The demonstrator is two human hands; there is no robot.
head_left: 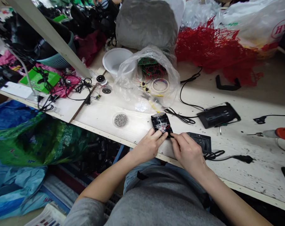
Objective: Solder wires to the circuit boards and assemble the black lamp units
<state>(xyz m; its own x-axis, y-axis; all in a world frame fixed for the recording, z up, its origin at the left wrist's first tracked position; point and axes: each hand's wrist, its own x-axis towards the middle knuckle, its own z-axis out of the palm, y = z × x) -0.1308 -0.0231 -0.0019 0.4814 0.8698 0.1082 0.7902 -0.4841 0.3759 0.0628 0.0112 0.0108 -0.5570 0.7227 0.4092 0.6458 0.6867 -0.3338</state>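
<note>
Near the bench's front edge lies an opened black electronic device casing (160, 120), with a round metallic part at its far end and thin red and white wires inside. My left hand (150, 145) is closed on its near left side, fingertips pressed to the near end. From the right, my right hand (189, 150) pinches the near right corner with thumb and fingers. Whatever small part is under the fingertips is hidden. Just right of the right hand is a flat black plastic cover (201, 142), partly covered by that hand.
A dish of small screws (120, 120) stands left of the casing. Behind it are a clear plastic bag (125, 91) with circuit boards and a white bowl (115, 58). To the right lie a black housing with cord (217, 115) and a red power screwdriver (283, 133).
</note>
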